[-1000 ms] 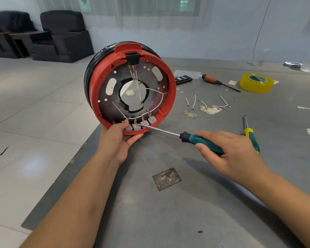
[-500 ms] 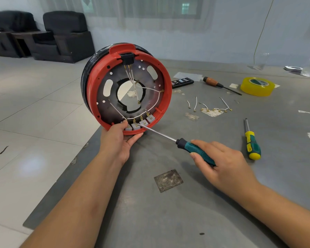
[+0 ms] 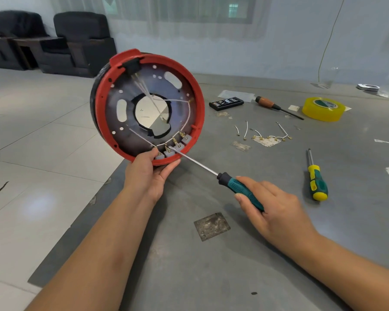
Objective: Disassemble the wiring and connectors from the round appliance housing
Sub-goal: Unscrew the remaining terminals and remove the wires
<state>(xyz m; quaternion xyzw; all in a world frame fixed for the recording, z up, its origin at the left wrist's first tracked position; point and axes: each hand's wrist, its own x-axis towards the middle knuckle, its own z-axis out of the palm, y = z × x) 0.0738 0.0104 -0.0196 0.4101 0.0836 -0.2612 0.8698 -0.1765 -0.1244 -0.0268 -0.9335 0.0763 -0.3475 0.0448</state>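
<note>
the round housing (image 3: 147, 106), red-rimmed with a dark metal plate inside, stands on its edge at the near left corner of the grey worktop (image 3: 211, 265), tilted so its open face looks toward the camera. the left hand (image 3: 147, 173) grips its lowest part from below, thumb curled over the red rim beside the row of grey connectors (image 3: 173, 145), fingers wrapped under the rim. white wires (image 3: 184, 122) run from the black block at the top of the rim down across the central hole and round to the brass terminals on those connectors. the right hand (image 3: 276, 212) is closed around the teal handle of a screwdriver (image 3: 238, 187), whose long shaft reaches up and left so that its tip sits at the connectors, just beside the left thumb. farther back on the worktop lie loose wire pieces (image 3: 263, 133), a second screwdriver with a yellow and teal handle (image 3: 316, 180), a wooden-handled screwdriver (image 3: 276, 107), a black bit case (image 3: 226, 103) and a roll of yellow tape (image 3: 323, 108). two dark armchairs (image 3: 54, 41) stand on the tiled floor beyond.
</note>
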